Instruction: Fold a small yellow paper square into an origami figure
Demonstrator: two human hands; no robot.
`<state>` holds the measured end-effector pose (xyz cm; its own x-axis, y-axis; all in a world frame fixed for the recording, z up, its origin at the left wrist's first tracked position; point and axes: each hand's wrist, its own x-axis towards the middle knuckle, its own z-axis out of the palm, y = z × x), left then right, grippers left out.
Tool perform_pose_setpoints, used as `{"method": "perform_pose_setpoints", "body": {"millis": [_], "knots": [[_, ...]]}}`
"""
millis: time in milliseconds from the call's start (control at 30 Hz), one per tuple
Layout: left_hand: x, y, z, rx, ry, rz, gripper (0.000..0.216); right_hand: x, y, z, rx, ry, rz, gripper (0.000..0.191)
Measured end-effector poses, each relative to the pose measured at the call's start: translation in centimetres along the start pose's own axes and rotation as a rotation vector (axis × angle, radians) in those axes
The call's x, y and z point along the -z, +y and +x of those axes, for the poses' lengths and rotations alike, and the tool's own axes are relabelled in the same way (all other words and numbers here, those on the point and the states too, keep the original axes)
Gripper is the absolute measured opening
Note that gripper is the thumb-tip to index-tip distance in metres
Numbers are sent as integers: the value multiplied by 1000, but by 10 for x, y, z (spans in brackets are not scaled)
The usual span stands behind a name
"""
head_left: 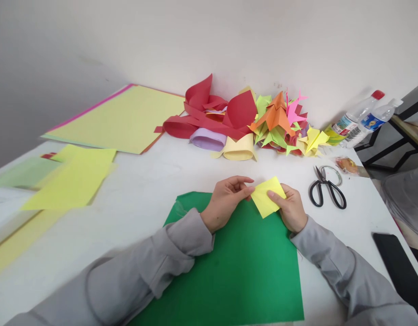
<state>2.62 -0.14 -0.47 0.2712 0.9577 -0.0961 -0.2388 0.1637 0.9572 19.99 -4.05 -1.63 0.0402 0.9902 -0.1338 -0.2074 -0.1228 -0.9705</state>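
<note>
A small folded piece of yellow paper is held up between both hands over a green sheet. My left hand pinches its left corner between thumb and index finger. On the other side, my right hand grips the right part, thumb on the front face and the other fingers behind. The paper is tilted, with one corner pointing down. Beneath my forearms, the green sheet lies flat on the white table, partly covered by my left sleeve.
Black-handled scissors lie by a tape roll. Folded paper figures and red paper shapes line the wall. Two plastic bottles lean at right. Large sheets and yellow papers lie left; a black phone-like slab lies right.
</note>
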Motion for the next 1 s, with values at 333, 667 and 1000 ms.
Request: {"method": "perform_pose_setpoints", "body": {"millis": [333, 667, 1000], "knots": [[-2, 2, -1, 16, -41, 37, 36, 0, -2, -1, 4, -17, -75, 30], [1, -2, 0, 41, -30, -54, 29, -2, -2, 0, 15, 5, -44, 28], [1, -2, 1, 20, -48, 2, 28, -1, -3, 0, 17, -19, -60, 27]]}}
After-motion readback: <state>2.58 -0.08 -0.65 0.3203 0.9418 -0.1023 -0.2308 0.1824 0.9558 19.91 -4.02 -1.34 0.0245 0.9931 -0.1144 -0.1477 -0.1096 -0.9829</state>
